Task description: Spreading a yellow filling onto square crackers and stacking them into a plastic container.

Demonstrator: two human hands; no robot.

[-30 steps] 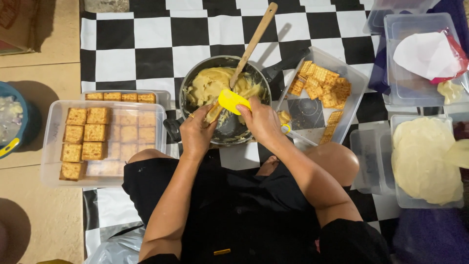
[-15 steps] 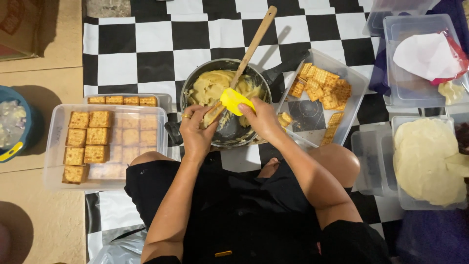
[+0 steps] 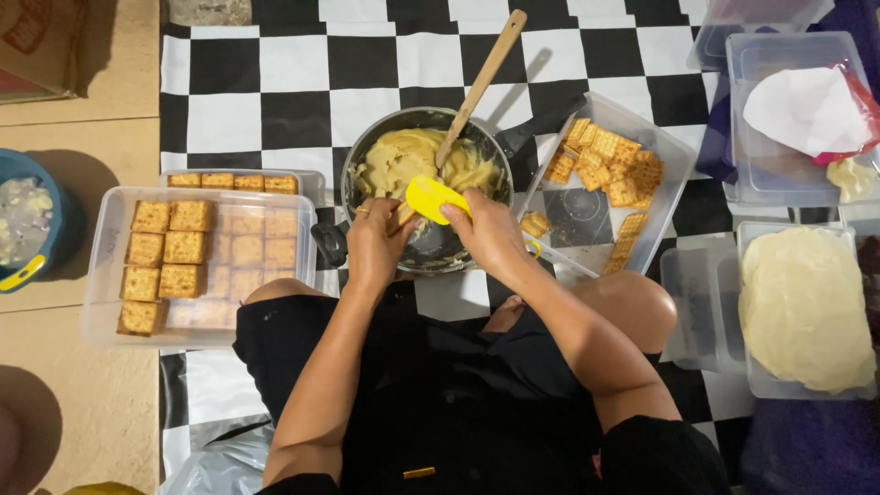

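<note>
A metal pan (image 3: 362,151) holds pale yellow cream, and a wooden spoon (image 3: 483,81) leans in it. Over the pan's near edge my right hand (image 3: 490,234) grips a yellow spatula (image 3: 431,197), its blade lying on what my left hand (image 3: 380,243) holds. That is a small square cracker, mostly hidden by my fingers and the blade. A clear tray (image 3: 669,156) of loose crackers (image 3: 607,165) sits right of the pan. To the left, a clear box (image 3: 101,275) holds neat rows of filled cracker squares (image 3: 170,243).
A second row of squares (image 3: 234,181) sits behind the box. Far right are a container of flat pale dough (image 3: 802,307), an empty clear tub (image 3: 692,293), and a box with white paper (image 3: 807,110). A blue bowl (image 3: 37,220) sits far left. Everything rests on a checkered mat.
The spatula blade has shifted slightly over the cracker in my left hand; both hands stay at the pan's near edge.
</note>
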